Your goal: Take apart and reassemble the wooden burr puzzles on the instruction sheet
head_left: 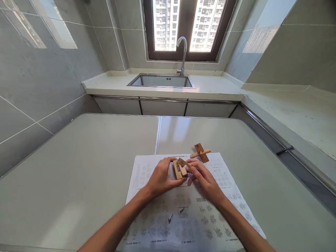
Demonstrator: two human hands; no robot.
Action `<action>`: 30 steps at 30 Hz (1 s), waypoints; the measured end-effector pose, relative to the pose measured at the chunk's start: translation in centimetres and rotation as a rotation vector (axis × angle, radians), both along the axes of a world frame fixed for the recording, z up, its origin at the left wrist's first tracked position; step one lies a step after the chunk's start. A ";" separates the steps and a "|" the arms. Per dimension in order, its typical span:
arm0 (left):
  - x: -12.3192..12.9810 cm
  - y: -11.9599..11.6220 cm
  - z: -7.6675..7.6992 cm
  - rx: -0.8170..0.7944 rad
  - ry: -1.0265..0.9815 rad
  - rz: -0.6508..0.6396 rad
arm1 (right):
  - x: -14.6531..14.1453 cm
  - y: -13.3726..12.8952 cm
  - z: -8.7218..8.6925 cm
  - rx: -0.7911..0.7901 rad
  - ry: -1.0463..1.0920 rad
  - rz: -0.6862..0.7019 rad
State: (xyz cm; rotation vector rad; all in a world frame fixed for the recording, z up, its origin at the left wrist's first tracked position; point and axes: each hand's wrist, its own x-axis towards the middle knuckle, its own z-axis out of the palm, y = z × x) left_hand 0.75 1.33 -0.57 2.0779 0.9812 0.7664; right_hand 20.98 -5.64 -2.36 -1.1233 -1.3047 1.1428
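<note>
My left hand (162, 175) grips a notched wooden puzzle block (176, 170) between thumb and fingers, over the printed sheet (147, 217). From the right, my right hand (203, 177) pinches a small wooden puzzle piece (184, 163) that lies slanted against the block. Another pale wooden piece (183, 170) sits in or against the block's opening; how they join is too small to tell. Just beyond my right hand, a wooden cross-shaped piece (201, 153), made of a flat plate and a rod, rests at the sheet's top edge.
The sheet with printed diagrams lies on a pale table (78, 175) with a seam down its middle. Behind it runs a white counter (110, 84) with a steel sink (162, 81) and faucet (183, 52) under a window. A counter (296, 108) flanks the right side, a tiled wall (47, 70) the left.
</note>
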 end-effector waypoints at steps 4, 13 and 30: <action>-0.2 0.4 -0.3 0.078 0.037 0.037 | -0.2 0.1 -0.1 0.111 -0.271 -0.224; -0.5 0.8 -0.8 0.197 0.079 0.027 | -0.5 0.1 -1.1 0.167 -0.637 -0.356; -0.6 1.2 -1.4 0.331 0.235 0.000 | -0.3 0.2 -1.7 0.198 -0.819 -0.272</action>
